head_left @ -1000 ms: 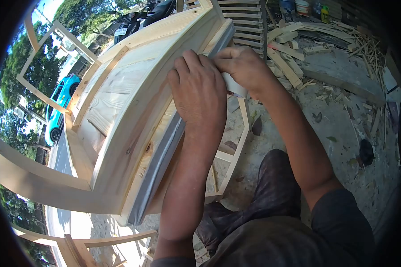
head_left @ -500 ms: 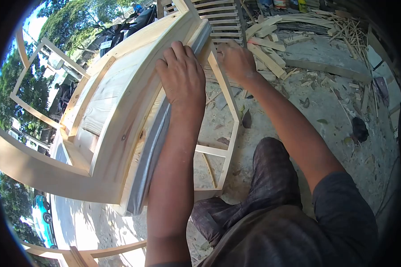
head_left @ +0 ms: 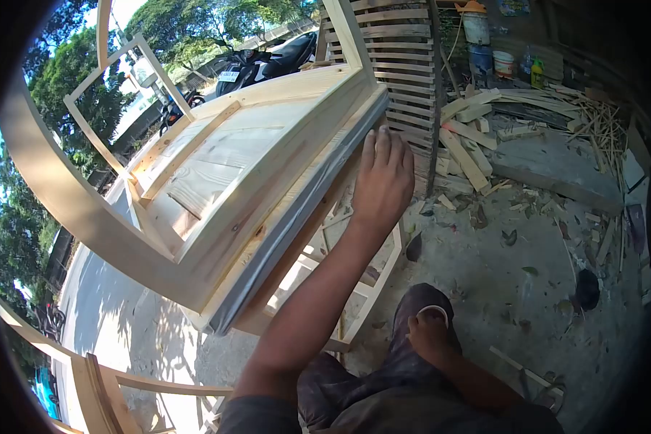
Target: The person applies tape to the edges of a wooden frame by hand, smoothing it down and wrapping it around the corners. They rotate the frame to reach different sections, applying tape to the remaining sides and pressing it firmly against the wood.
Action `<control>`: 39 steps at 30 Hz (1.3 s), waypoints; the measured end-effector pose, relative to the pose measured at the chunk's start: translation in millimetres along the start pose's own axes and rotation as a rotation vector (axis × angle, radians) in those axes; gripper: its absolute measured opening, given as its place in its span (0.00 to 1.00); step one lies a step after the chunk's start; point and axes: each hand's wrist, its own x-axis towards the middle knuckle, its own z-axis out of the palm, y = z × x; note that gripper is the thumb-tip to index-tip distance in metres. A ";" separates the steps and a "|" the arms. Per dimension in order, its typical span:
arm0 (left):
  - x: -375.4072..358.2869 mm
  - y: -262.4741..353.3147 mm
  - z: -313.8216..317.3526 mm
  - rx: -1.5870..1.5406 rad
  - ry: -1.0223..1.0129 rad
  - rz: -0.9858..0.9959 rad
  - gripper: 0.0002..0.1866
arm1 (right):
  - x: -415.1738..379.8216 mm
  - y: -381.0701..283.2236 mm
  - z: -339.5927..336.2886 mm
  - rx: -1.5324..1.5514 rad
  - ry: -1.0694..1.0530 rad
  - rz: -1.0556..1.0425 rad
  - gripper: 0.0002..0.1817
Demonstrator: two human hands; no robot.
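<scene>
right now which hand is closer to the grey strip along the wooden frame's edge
Left. The left hand has its fingers at or very near the far end of the grey strip; the right hand is apart from it, by the knee, holding a round white-rimmed thing.

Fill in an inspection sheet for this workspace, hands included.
Surface: concrete ground, leaves scattered about.
Job's things: wooden frame, tilted in view, grey strip along its edge; pale roll.
Clutter: offcuts and thin sticks heaped beyond the frame.
Hands: left hand at the strip's far end; right hand holds the roll by the knee.
Cables: nothing seen for certain.
Surroundings: motorcycle, slatted panel, trees.
</scene>
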 end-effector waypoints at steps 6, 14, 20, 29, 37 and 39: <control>-25.8 -38.0 -29.7 0.481 -0.250 -0.104 0.27 | -10.4 -22.3 -71.6 0.314 -0.672 -0.028 0.26; -37.1 -57.1 -49.0 0.716 -0.390 0.003 0.31 | -8.2 -46.8 -52.9 0.167 -0.561 -0.152 0.27; -110.5 -67.4 -156.1 0.520 -0.494 -0.192 0.31 | 2.4 -39.9 -51.9 0.240 -0.598 -0.114 0.28; -189.4 -71.3 -235.8 0.572 -0.483 -0.251 0.23 | 80.9 -23.0 -125.8 0.717 -0.421 -0.155 0.26; -249.5 -124.0 -222.1 0.263 0.017 0.029 0.14 | 248.4 -108.4 -241.2 1.085 0.715 -0.029 0.33; -254.1 -130.5 -207.1 0.204 0.212 -0.022 0.25 | 264.3 -150.5 -230.5 1.185 0.854 0.041 0.33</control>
